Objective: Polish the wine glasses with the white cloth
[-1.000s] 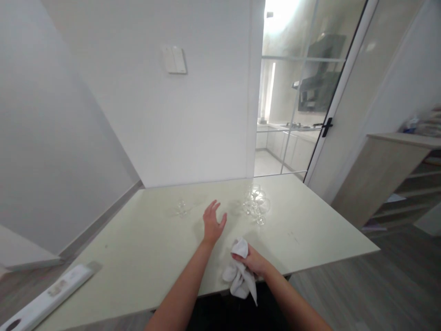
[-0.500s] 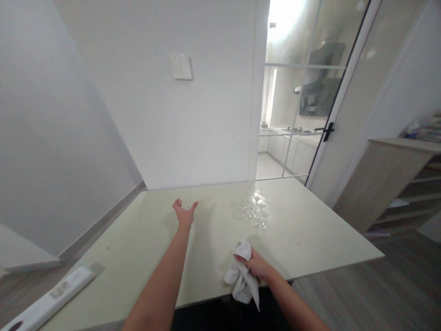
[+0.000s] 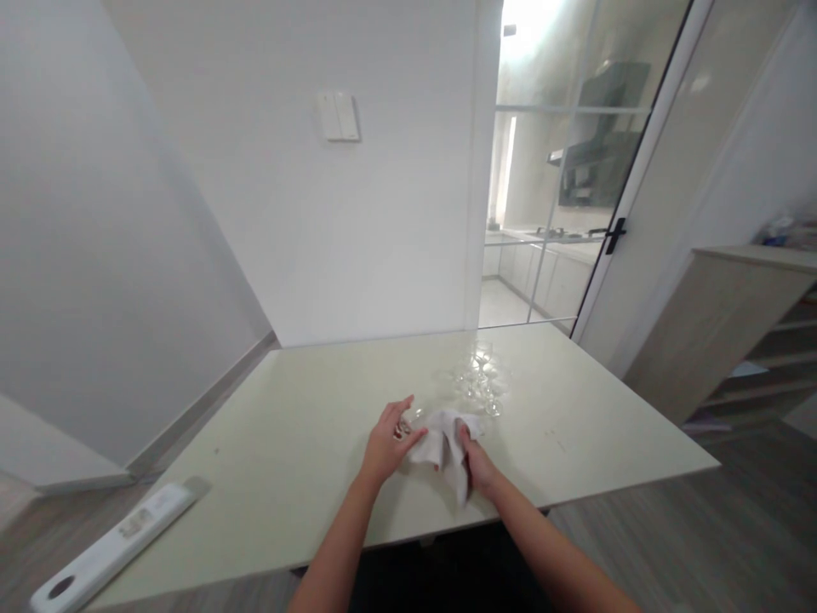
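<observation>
My left hand (image 3: 385,444) curls around a small clear drinking glass (image 3: 403,428), whose outline is faint between the fingers. Close on its right, my right hand (image 3: 476,464) grips a white cloth (image 3: 443,438), which is bunched up and hangs down toward the table's near edge. The cloth reaches over to the glass, and whether it goes inside cannot be made out. Just beyond the cloth stands a cluster of several clear glasses (image 3: 482,379).
The pale table (image 3: 306,426) stands against a white wall with a light switch (image 3: 339,117). A long white object (image 3: 121,541) with a hole in its end lies at the left edge. Behind on the right are a glazed door (image 3: 542,170) and a wooden shelf unit (image 3: 721,315).
My left hand has come back and to the right with the glass. My right hand has lifted the cloth forward, so that both hands now meet in front of the glass cluster.
</observation>
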### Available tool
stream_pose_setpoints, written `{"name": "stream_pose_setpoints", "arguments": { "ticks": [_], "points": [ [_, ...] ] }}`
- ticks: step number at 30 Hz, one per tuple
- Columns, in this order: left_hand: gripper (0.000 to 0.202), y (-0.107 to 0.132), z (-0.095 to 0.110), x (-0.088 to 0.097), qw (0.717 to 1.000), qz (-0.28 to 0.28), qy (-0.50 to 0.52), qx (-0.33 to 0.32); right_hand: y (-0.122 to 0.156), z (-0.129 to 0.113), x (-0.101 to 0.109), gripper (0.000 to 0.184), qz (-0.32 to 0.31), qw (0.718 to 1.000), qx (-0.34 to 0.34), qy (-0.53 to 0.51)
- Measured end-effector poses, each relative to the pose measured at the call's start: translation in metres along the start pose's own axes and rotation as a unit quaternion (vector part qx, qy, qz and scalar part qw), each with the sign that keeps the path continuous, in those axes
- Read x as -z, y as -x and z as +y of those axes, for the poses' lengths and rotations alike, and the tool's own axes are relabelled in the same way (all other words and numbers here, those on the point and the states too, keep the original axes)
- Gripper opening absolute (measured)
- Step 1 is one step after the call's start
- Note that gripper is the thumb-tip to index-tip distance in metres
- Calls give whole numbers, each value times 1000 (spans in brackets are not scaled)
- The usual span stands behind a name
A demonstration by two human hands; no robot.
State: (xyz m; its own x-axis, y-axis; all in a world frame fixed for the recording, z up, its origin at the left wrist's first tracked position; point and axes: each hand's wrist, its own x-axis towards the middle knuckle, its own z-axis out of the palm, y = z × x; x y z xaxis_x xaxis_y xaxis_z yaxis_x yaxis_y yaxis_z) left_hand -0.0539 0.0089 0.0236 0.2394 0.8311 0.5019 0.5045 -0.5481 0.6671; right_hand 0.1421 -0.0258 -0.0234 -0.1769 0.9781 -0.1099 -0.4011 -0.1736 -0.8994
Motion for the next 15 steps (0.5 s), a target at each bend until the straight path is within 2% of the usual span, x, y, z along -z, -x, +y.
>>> {"name": "stream_pose_setpoints", "arguments": {
  "ticks": [3,5,8,11,15],
  "points": [
    [59,10,0,-15,996,-69,-59,-14,-10,0,-11,56,-11,980,105,167],
    [63,12,-4,-22,993,-77,-91,-8,-12,1,-17,44,-18,948,173,268],
    [68,15,-11,-26,990,-73,-120,-18,-9,4,-21,36,0,912,237,335],
    [64,21,-14,-27,986,-84,-138,-52,-6,7,-20,39,23,914,244,323],
    [51,24,-11,-26,975,-90,-185,-84,-12,7,-17,48,39,952,194,232]
  ]
}}
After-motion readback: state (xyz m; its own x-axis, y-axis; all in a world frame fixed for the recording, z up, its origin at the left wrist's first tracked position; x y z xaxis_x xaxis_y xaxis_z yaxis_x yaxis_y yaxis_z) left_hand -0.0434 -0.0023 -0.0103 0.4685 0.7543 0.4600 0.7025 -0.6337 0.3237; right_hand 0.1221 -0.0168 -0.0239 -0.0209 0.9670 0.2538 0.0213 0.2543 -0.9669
